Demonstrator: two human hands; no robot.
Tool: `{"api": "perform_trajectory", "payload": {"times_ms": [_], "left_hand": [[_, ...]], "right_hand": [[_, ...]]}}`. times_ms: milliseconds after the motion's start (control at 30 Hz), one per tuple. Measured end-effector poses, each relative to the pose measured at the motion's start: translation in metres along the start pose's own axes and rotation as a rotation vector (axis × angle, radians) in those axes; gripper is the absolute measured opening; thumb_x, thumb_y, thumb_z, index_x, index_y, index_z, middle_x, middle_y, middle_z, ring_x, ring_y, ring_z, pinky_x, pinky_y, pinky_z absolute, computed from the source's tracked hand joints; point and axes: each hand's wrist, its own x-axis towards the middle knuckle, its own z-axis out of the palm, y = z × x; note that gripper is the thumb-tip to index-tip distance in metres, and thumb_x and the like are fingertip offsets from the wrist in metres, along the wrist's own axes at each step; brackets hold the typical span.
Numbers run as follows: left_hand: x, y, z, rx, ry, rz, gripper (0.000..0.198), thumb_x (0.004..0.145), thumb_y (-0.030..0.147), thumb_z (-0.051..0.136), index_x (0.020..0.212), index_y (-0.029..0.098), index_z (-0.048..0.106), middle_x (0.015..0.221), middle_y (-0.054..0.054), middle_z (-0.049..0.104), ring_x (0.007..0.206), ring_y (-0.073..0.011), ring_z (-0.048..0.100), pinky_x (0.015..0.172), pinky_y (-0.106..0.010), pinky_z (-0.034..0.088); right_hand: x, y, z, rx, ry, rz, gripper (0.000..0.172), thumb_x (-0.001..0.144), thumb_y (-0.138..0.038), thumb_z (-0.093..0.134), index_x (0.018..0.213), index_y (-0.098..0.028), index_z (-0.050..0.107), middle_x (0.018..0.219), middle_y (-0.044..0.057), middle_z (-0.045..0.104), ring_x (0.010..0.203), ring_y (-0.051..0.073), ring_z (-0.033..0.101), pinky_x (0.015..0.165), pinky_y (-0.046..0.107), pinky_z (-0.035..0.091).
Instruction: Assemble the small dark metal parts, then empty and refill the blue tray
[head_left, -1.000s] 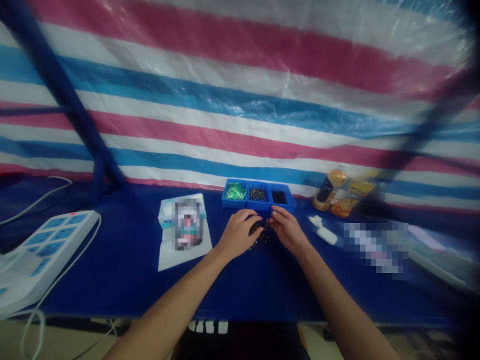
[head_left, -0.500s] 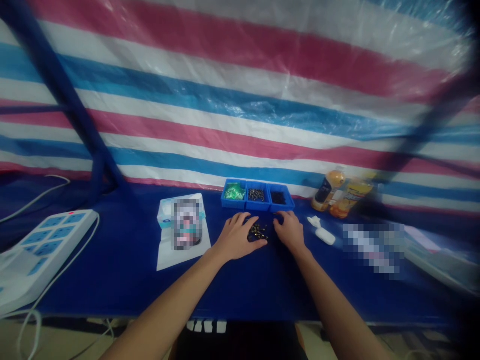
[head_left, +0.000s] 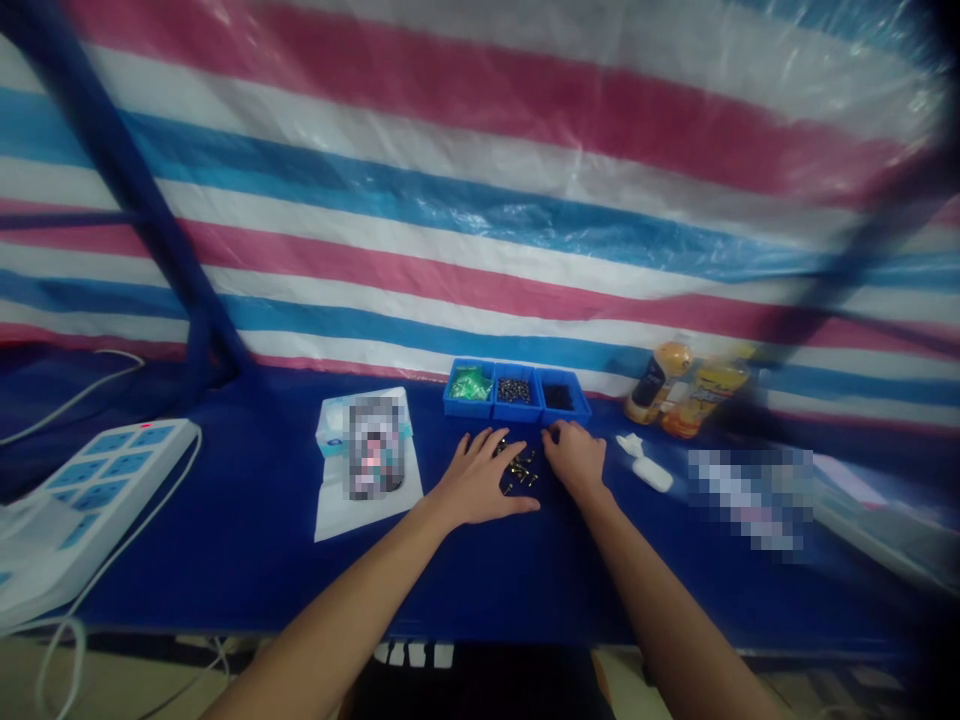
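On the blue tabletop lies a small loose pile of dark and brass-coloured screw-like pieces (head_left: pixel 520 468). My left hand (head_left: pixel 480 482) rests flat at the pile's left side, fingers spread and thumb stretched out below it. To the right of the pile, my right hand (head_left: pixel 576 456) has its fingers curled together, tips down near the cloth; what they pinch, if anything, is hidden. Just beyond the hands stand three joined blue bins: one with green packets (head_left: pixel 471 384), one with small metallic parts (head_left: pixel 514 391), one with black parts (head_left: pixel 557 397).
Left of my hands are a tissue box (head_left: pixel 330 430) and white paper (head_left: pixel 337 515), partly pixelated. A large white power strip (head_left: pixel 112 490) with cables lies far left. To the right are a white case (head_left: pixel 652 474), orange drink bottle (head_left: pixel 660 380) and yellow snack bag (head_left: pixel 705 395).
My left hand has opened wider, its thumb moving down and away from the pile, showing more pieces. My right hand's fingers have drawn closer together.
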Motion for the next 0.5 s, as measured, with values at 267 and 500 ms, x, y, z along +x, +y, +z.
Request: {"api": "perform_trajectory", "payload": {"times_ms": [267,500], "left_hand": [[0.004,0.007,-0.011,-0.039,0.198,0.002,0.053,0.091,0.060,0.043,0.133,0.028,0.051,0.139,-0.007,0.047,0.130,-0.0285,0.039,0.108,-0.049,0.031],[0.008,0.005,-0.018,-0.095,0.349,0.038,0.026,0.098,0.031,0.042,0.109,0.025,0.065,0.110,-0.004,0.064,0.104,-0.0197,0.056,0.093,-0.039,0.041]], "right_hand": [[-0.007,-0.003,-0.009,0.509,-0.060,-0.232,0.020,0.084,-0.037,0.058,0.083,-0.020,0.068,0.084,0.005,0.064,0.075,0.018,0.058,0.071,0.030,0.042],[-0.024,-0.018,-0.025,1.007,-0.343,-0.243,0.033,0.085,-0.050,0.059,0.088,-0.018,0.067,0.082,0.003,0.065,0.071,0.015,0.055,0.066,0.027,0.044]]}}
